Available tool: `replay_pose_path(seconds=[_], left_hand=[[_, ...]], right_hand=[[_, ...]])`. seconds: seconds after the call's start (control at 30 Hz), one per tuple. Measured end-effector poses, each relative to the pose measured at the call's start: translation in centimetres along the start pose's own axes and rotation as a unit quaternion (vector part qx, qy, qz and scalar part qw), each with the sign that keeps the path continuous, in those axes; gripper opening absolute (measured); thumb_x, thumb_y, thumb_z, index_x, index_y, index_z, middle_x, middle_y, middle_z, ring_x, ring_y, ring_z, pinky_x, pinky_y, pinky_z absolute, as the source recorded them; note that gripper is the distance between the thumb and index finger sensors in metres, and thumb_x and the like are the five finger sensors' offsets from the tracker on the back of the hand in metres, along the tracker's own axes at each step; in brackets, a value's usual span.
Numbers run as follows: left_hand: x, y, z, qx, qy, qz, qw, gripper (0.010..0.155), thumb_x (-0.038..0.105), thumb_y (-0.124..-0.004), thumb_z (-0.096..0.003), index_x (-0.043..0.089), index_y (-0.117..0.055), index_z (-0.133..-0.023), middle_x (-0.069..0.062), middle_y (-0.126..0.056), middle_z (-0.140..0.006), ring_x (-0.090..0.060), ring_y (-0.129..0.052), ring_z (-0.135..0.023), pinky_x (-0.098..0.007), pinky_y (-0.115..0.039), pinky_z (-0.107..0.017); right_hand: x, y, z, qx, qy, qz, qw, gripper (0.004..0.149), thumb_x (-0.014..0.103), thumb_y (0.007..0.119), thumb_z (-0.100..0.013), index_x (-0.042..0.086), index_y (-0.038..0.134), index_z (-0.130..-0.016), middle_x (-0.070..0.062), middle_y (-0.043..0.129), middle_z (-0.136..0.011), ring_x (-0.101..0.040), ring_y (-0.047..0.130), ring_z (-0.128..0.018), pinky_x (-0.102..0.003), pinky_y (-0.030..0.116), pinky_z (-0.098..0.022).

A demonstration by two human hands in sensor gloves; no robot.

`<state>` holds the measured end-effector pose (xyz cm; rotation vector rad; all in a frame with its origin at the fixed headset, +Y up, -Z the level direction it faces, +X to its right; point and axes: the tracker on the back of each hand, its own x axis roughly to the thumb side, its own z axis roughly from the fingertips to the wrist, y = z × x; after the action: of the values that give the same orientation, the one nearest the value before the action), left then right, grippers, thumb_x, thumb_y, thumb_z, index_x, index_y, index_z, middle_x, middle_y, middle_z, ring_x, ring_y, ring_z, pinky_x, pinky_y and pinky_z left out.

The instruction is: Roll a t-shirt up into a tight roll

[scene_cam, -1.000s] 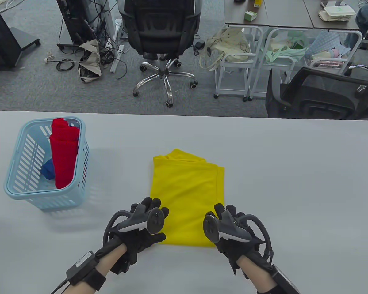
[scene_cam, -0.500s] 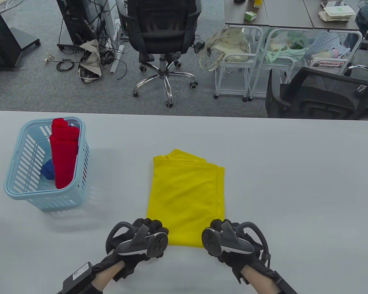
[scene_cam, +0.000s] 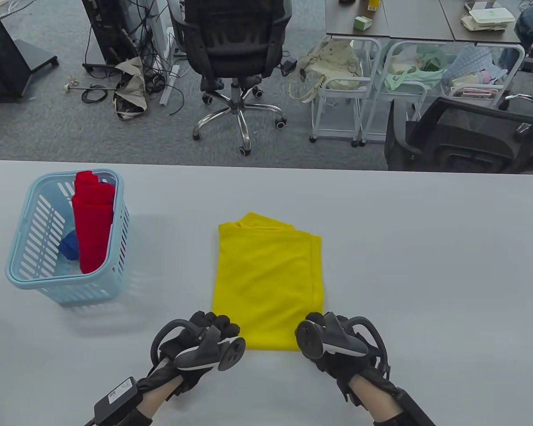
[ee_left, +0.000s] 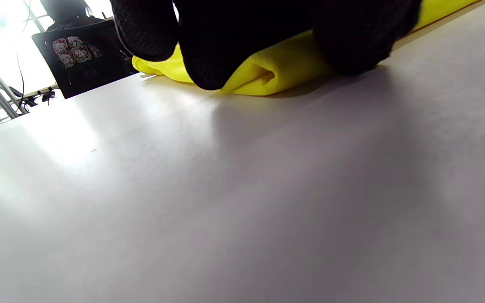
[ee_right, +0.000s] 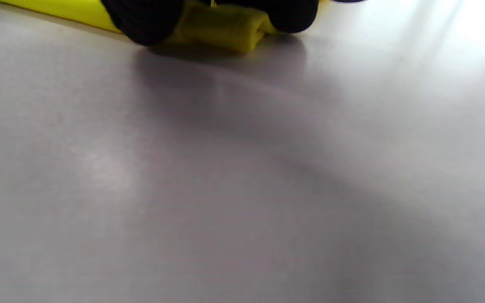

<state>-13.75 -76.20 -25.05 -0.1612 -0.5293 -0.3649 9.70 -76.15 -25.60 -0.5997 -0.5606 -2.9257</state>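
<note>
The yellow t-shirt point(scene_cam: 268, 284) lies folded into a long strip in the middle of the grey table point(scene_cam: 426, 266). Both gloved hands are at its near end. My left hand point(scene_cam: 220, 327) grips the near left corner and my right hand point(scene_cam: 318, 321) grips the near right corner. In the left wrist view the hem point(ee_left: 267, 73) is curled over into a small roll under the black fingers point(ee_left: 209, 63). The right wrist view shows the same rolled hem point(ee_right: 221, 25) held between fingertips point(ee_right: 145, 21). The trackers hide most of the fingers from above.
A light blue basket point(scene_cam: 26, 275) stands at the left, holding a red rolled cloth point(scene_cam: 93, 222) and a blue cloth point(scene_cam: 70, 246). Beyond the table's far edge stand office chairs point(scene_cam: 235, 44) and white carts point(scene_cam: 342, 97).
Both hands slid back from the shirt's sides to its near hem and curled their fingers over it. The hem has turned over into a first small roll, and the shirt shifted slightly away.
</note>
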Motion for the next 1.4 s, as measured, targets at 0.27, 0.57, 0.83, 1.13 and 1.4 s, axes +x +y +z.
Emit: replay_pose_path(seconds=[0.27, 0.57, 0.83, 1.13, 1.4], left_hand=[[-0.3, 0.3, -0.5, 0.041, 0.01, -0.002, 0.999, 0.054, 0.048, -0.075, -0.045, 0.035, -0.067, -0.097, 0.013, -0.09, -0.084, -0.012, -0.097, -0.071, -0.043, -0.077, -0.071], [-3.7, 0.7, 0.8, -0.044, -0.043, 0.255, 0.965, 0.046, 0.046, -0.074, -0.0466, 0.029, -0.082, -0.088, 0.009, -0.099, -0.074, -0.014, -0.102, -0.062, -0.046, -0.078, -0.069], [-3.7, -0.6, -0.3, 0.01, 0.062, 0.119, 0.991, 0.046, 0.053, -0.07, -0.046, 0.034, -0.078, -0.087, 0.011, -0.094, -0.075, -0.014, -0.098, -0.067, -0.047, -0.074, -0.071], [-2.0, 2.3, 2.0, 0.066, -0.014, 0.122, 0.99, 0.059, 0.051, -0.074, -0.0438, 0.041, -0.063, -0.101, 0.008, -0.079, -0.106, -0.016, -0.089, -0.093, -0.048, -0.068, -0.077], [0.0, -0.1, 0.5, 0.006, -0.041, 0.07, 0.997, 0.065, 0.054, -0.075, -0.0426, 0.044, -0.055, -0.104, 0.004, -0.063, -0.114, -0.018, -0.077, -0.099, -0.046, -0.063, -0.08]], right_hand=[[-0.3, -0.5, -0.1, -0.024, -0.017, -0.007, 1.0, 0.038, 0.032, 0.06, -0.061, 0.029, 0.055, -0.099, -0.004, 0.052, -0.111, -0.03, 0.067, -0.097, -0.056, 0.051, -0.074], [-2.4, -1.5, 0.8, -0.001, -0.068, -0.175, 0.982, 0.039, 0.031, 0.06, -0.058, 0.02, 0.061, -0.096, -0.008, 0.078, -0.093, -0.024, 0.095, -0.075, -0.046, 0.076, -0.059], [-1.8, -0.9, -0.9, 0.03, 0.01, -0.151, 0.988, 0.04, 0.035, 0.059, -0.06, 0.018, 0.06, -0.096, -0.003, 0.08, -0.083, -0.016, 0.098, -0.059, -0.044, 0.079, -0.053], [-0.9, -0.9, -0.6, 0.018, 0.029, -0.114, 0.993, 0.041, 0.037, 0.061, -0.06, 0.018, 0.06, -0.096, -0.003, 0.08, -0.083, -0.016, 0.097, -0.059, -0.044, 0.079, -0.053], [0.2, -3.1, 2.0, -0.108, 0.151, 0.124, 0.975, 0.06, 0.049, 0.07, -0.056, 0.021, 0.052, -0.106, -0.006, 0.07, -0.1, -0.02, 0.091, -0.072, -0.048, 0.072, -0.061]])
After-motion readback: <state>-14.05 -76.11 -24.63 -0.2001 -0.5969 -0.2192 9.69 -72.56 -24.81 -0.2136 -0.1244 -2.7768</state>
